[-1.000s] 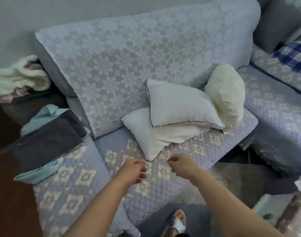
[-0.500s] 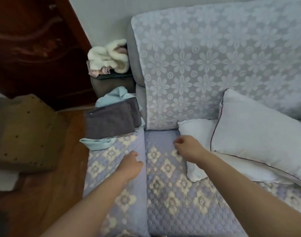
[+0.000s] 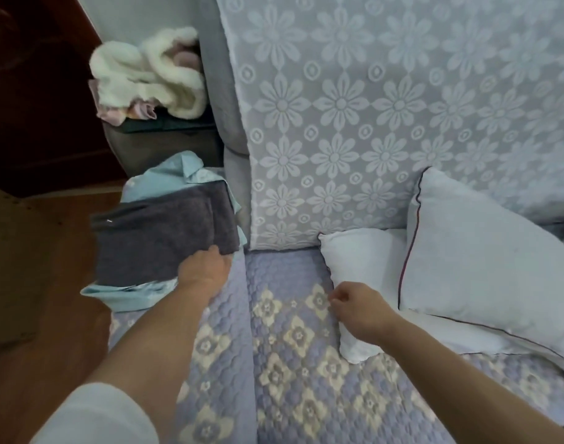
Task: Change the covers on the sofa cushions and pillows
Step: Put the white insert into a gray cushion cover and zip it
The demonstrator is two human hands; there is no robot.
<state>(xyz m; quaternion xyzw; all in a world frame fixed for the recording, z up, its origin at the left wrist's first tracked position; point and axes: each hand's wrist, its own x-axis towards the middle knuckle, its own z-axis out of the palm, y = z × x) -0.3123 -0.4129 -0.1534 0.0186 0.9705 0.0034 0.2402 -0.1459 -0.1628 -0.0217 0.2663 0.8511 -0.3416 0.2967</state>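
Two bare forearms in frame, no gloves, no watch, no rings or bands visible on either wrist. Left hand [image 3: 205,270] and right hand [image 3: 359,310] both bare. Left arm has a short white sleeve [image 3: 98,415], plain fabric, no print. Right arm: no sleeve in frame.

Left hand [image 3: 204,272] extended toward 11 o'clock, palm down, fingers hidden. Right hand [image 3: 357,310] at 1 o'clock, fingers loosely curled, empty.
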